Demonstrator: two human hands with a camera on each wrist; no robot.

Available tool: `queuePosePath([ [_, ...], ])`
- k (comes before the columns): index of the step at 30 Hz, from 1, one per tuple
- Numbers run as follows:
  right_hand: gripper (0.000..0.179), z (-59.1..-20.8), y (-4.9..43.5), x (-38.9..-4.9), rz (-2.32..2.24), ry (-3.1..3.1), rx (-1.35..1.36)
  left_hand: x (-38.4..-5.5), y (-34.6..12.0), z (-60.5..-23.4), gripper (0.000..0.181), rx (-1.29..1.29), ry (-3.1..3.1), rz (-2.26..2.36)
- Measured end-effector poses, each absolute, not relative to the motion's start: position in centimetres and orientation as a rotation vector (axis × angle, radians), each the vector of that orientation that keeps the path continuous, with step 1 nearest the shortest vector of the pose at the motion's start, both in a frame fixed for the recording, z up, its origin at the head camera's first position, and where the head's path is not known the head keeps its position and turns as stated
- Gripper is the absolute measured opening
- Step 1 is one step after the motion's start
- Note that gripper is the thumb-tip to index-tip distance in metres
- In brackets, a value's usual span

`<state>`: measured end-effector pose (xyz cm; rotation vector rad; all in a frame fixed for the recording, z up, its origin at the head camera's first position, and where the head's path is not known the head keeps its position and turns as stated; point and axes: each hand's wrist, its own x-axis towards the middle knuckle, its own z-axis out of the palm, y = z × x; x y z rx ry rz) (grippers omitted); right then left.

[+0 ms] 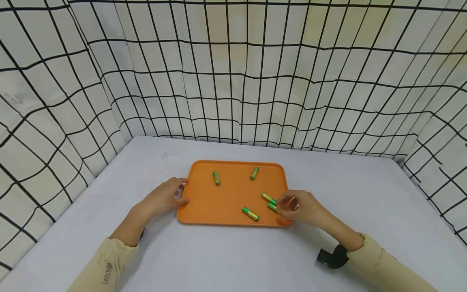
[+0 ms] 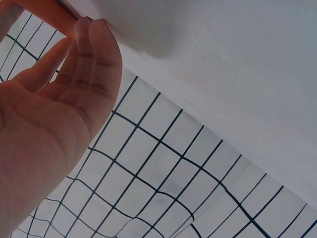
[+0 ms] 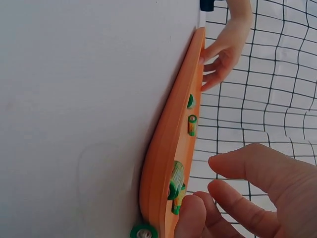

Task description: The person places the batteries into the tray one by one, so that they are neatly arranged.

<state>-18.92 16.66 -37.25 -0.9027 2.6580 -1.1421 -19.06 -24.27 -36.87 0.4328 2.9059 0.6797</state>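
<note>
Flat on the white table lies an orange tray [image 1: 226, 194] with several green-and-yellow batteries on it. My left hand [image 1: 166, 195] holds its left edge, thumb toward the near corner; the curled fingers [image 2: 105, 54] meet the tray's side in the left wrist view. Over the right side, my right hand [image 1: 303, 207] pinches one battery [image 1: 273, 207] between thumb and index finger, which cover its right end. That battery's green end [image 3: 143, 231] shows before the tray wall in the right wrist view. Just behind it lies another battery [image 1: 268, 198].
A third battery [image 1: 250, 213] rests by the tray's near edge. Toward the far side lie two more, one battery [image 1: 216, 178] left and one battery [image 1: 254, 173] right. White walls under black netting [image 1: 240, 77] enclose the table. A black device [image 1: 333, 257] sits by the right wrist.
</note>
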Motion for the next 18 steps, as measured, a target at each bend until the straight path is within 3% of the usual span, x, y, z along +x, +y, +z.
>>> queuePosePath([
  [18,0.018,-37.6,19.9,-19.4,-1.204,2.69,-0.774,-19.0,-24.3,-37.0,0.064,0.46,2.923,0.682],
])
